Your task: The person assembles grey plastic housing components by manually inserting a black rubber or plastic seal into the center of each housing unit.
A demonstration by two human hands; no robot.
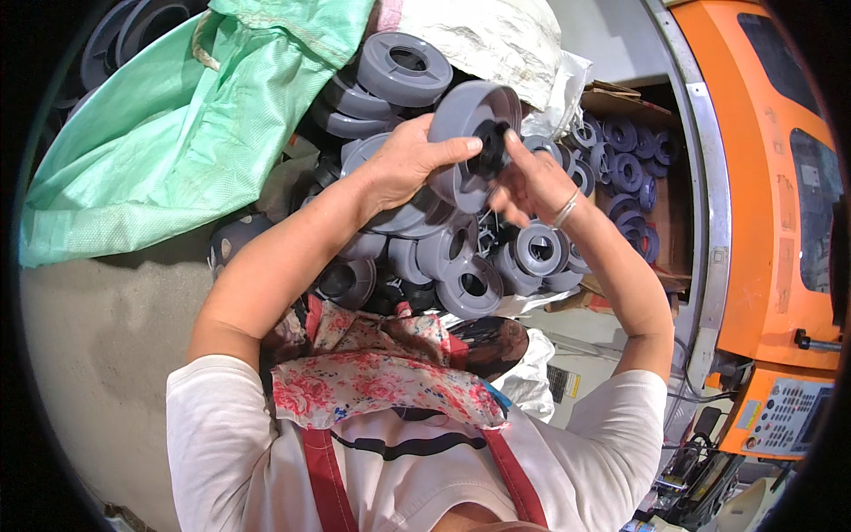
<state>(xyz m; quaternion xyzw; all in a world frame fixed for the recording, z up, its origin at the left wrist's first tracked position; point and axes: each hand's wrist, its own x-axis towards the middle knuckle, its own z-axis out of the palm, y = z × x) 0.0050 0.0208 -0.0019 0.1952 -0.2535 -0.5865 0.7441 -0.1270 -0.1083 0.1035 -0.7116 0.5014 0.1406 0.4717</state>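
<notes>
A round grey plastic housing [454,113], tilted on its side, is gripped at its near edge by my left hand [403,161], the thumb reaching toward its middle. At the housing's centre sits a small black piece [490,152]. My right hand [539,184] has its thumb and curled fingers around that black piece; the fingers are slightly blurred, and part of the piece is hidden. Below and behind my hands lies a heap of similar grey rings [468,285], with several stacked grey housings [403,71] just beyond the left hand.
A green woven sack [266,97] spreads across the left, a white sack [483,40] lies at the back. An open cardboard box [678,204] at the right holds many smaller grey rings [625,173]. Past it stands an orange machine [753,266] with a control panel [784,415].
</notes>
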